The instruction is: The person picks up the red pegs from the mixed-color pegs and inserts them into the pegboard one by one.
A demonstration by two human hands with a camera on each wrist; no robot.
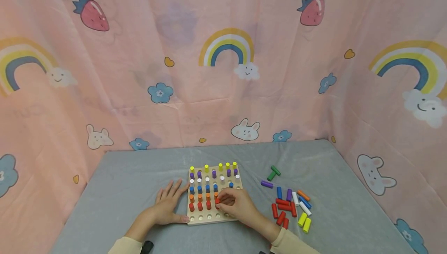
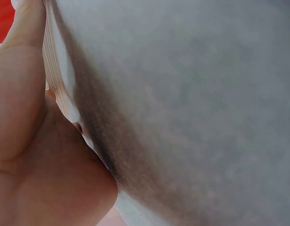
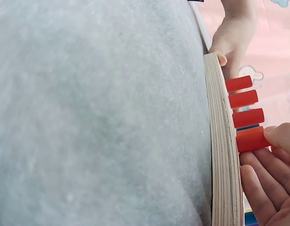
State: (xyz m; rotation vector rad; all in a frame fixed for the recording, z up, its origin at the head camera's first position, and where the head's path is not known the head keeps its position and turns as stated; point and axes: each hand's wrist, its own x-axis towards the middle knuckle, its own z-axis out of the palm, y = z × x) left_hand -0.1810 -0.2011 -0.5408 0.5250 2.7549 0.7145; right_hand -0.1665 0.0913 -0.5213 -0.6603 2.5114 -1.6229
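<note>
Left hand (image 1: 167,203) spread, touches board (image 1: 205,221) at left. Right hand (image 1: 241,207) pinches red peg (image 1: 217,201), maybe in board. Loose pegs (image 1: 284,208) right.

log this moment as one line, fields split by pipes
right hand: pinches red peg at board | left hand: touches board's left edge | loose pegs: on table, right of board
</note>
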